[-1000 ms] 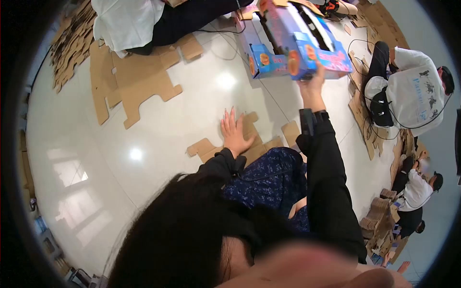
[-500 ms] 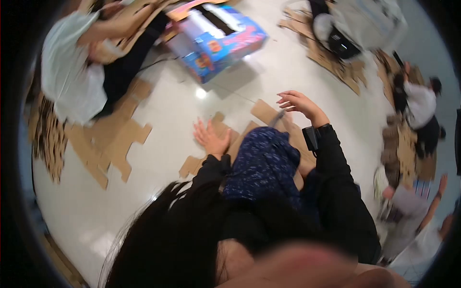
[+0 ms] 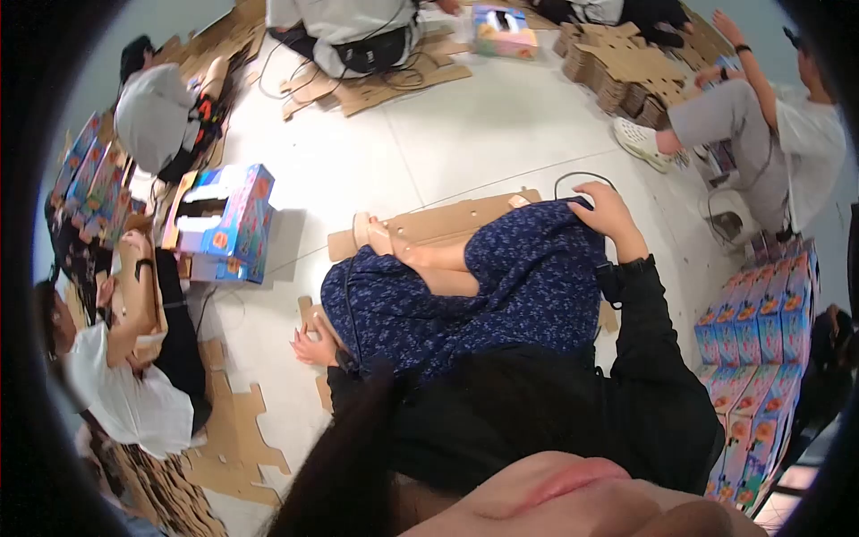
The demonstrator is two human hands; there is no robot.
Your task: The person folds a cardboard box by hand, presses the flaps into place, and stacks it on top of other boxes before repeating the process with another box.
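Observation:
I sit on the floor in a blue patterned skirt with my legs stretched over a flat cardboard sheet. My right hand rests on the skirt at my knee, fingers curled on the cloth and holding no object. My left hand presses flat on the floor beside my hip, next to a small cardboard piece. A blue printed box lies on the floor to my left, out of reach of both hands.
Several people sit around on the floor with cardboard blanks. A stack of blue printed boxes stands at my right. Flat cardboard stacks lie at the back, and cut cardboard sheets lie at my lower left. A cable runs by my knee.
My right hand let go of the blue box, which now lies on the floor at my left. My view has swung round; my right hand has come down onto my skirt.

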